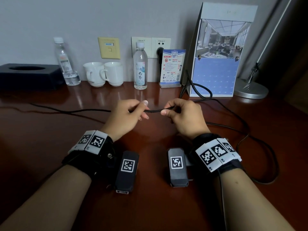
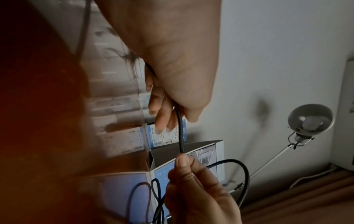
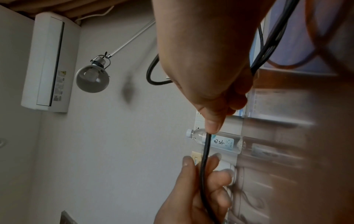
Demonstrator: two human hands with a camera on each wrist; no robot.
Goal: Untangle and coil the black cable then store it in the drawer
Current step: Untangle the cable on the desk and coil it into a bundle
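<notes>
A thin black cable [image 1: 154, 111] is held a little above the dark wooden desk [image 1: 50, 147]. My left hand [image 1: 143, 110] pinches it between thumb and fingers, and my right hand [image 1: 166, 109] pinches it a short span to the right. From the left hand the cable trails left across the desk. From the right hand it runs into loose loops [image 1: 260, 147] at the right and up toward a wall plug [image 1: 160, 51]. The left wrist view shows the cable [image 2: 180, 130] leaving my left hand [image 2: 172, 118]. The right wrist view shows the cable [image 3: 205, 151] under my right hand's thumb [image 3: 213, 125]. No drawer is in view.
Along the back wall stand a black tissue box [image 1: 30, 75], two water bottles [image 1: 140, 67], two white mugs [image 1: 105, 74], a blue sign holder [image 1: 172, 69], a desk calendar [image 1: 216, 64] and a lamp base [image 1: 251, 90].
</notes>
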